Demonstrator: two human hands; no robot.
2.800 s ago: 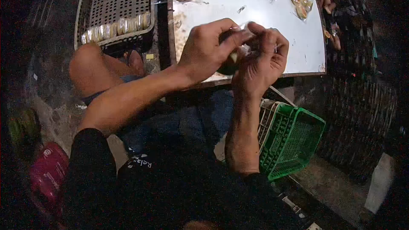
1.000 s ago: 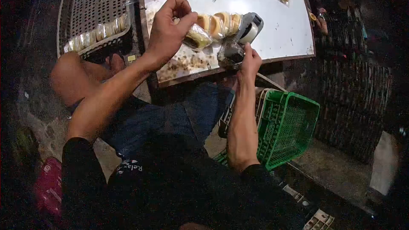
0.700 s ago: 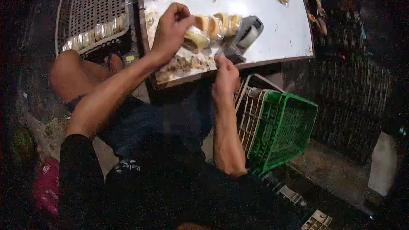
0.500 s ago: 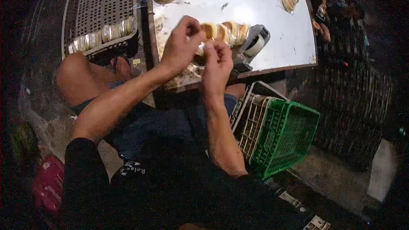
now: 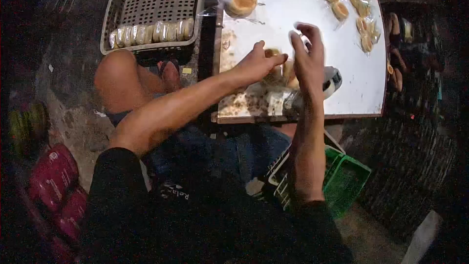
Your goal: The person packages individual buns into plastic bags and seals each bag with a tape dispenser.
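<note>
My left hand [image 5: 259, 66] is at the left end of a clear pack of round pastries [image 5: 278, 71] on the white table, thumb and index finger apart, its lower fingers hidden. Above the pack's right end, my right hand [image 5: 309, 56] is raised with fingers apart and slightly blurred; I see nothing held in it. A grey tape dispenser [image 5: 333, 80] stands just right of my right wrist. Part of the pack is hidden behind my hands.
Round pastry in wrap [image 5: 242, 1] lies at the table's left. More bagged pastries [image 5: 364, 29] lie at the right. A crate [image 5: 195, 34] with wrapped pastries [image 5: 151, 33] is left of the table [image 5: 273, 19]. A green crate [image 5: 347, 181] is below. A person's hand [image 5: 396, 78] shows beyond.
The view has shifted, so the table sits further right. My hands have moved apart; my right hand has lifted off the pack with its fingers spread.
</note>
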